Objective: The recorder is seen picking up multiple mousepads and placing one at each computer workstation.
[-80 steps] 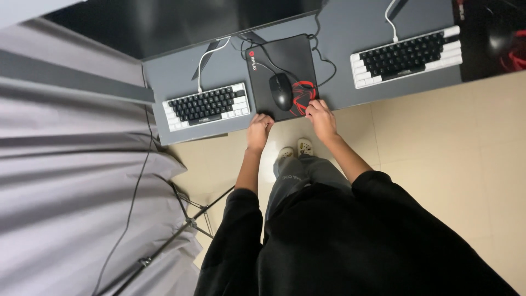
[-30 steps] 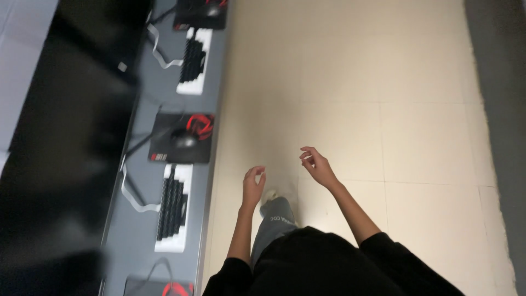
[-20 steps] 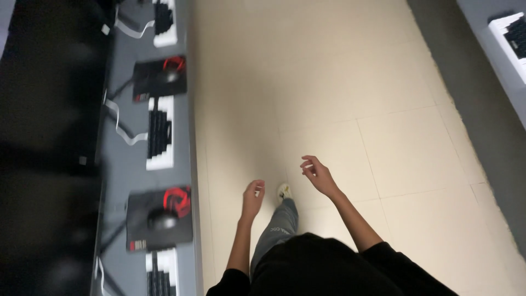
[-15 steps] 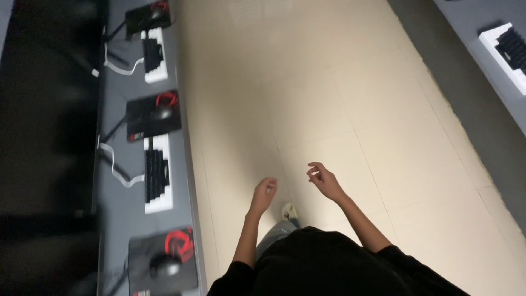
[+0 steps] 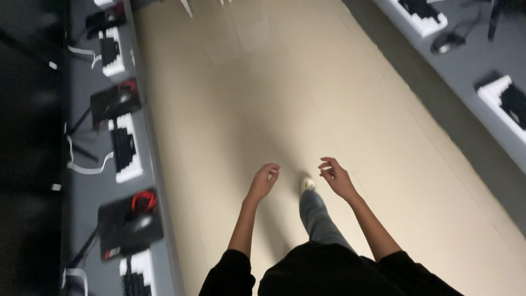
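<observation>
While both hands hang loosely curled and holding nothing over the beige floor (image 5: pixel 350 109), the left hand (image 5: pixel 263 182) sits nearest a black mouse pad (image 5: pixel 130 225) with a dark mouse (image 5: pixel 140 220) and red ring on the grey desk (image 5: pixel 87 181) at left, well apart from the right hand (image 5: pixel 337 178).

Left hand (image 5: pixel 263 182) and right hand (image 5: pixel 337 177), loosely curled, empty, above beige floor (image 5: pixel 263 98).
</observation>
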